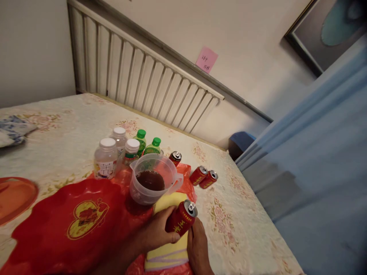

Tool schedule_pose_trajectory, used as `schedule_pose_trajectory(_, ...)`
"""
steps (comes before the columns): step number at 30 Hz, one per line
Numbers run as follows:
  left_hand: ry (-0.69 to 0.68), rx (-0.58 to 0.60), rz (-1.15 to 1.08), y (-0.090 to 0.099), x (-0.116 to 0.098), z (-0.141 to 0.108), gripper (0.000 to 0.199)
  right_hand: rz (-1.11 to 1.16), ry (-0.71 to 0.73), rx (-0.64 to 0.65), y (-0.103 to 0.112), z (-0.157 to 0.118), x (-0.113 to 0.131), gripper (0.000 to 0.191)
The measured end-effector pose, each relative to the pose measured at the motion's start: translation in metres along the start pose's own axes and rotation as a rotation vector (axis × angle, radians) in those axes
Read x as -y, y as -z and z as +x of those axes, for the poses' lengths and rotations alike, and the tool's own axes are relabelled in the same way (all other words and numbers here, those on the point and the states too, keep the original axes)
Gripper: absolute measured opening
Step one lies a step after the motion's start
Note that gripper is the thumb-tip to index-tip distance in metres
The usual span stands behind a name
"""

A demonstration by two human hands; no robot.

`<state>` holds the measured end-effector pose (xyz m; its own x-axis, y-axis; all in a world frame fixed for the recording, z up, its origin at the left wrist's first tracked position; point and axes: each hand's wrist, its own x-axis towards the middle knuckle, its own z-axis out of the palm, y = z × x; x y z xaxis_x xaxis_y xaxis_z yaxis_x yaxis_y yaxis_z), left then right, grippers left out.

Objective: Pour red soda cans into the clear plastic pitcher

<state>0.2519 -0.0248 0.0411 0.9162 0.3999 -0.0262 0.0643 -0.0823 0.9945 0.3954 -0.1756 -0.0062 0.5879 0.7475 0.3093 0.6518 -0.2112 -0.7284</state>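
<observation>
My left hand [160, 229] is wrapped around a red drink can [181, 220] with yellow lettering, its thumb across the front. The can's top is opened, with the tab raised, and it tilts slightly. My right hand [199, 244] is close against the can's lower right side, fingers extended and partly hidden behind it; I cannot tell whether they touch it. Beneath both hands lies a folded yellow cloth [166, 252] with lilac stripes. Just beyond stands a clear plastic measuring jug [140, 193] holding dark brown liquid [150, 180], its handle facing right.
A red scalloped tray [51, 214] lies left, near an orange-red dish [17, 198]. White-capped jars [105, 158] and green-capped bottles [141, 139] stand behind the jug. More red cans [198, 175] are at the right on the floral tablecloth [229, 214]. A blue curtain [321, 152] hangs right.
</observation>
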Motion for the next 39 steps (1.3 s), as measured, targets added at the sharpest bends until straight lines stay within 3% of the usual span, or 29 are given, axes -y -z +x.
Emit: schedule_pose_trajectory(39, -0.014, 0.005, 0.007, -0.0009, 0.0028, -0.0009, 0.057, 0.022, 0.037, -0.068, -0.001, -0.0012, -0.0005, 0.023)
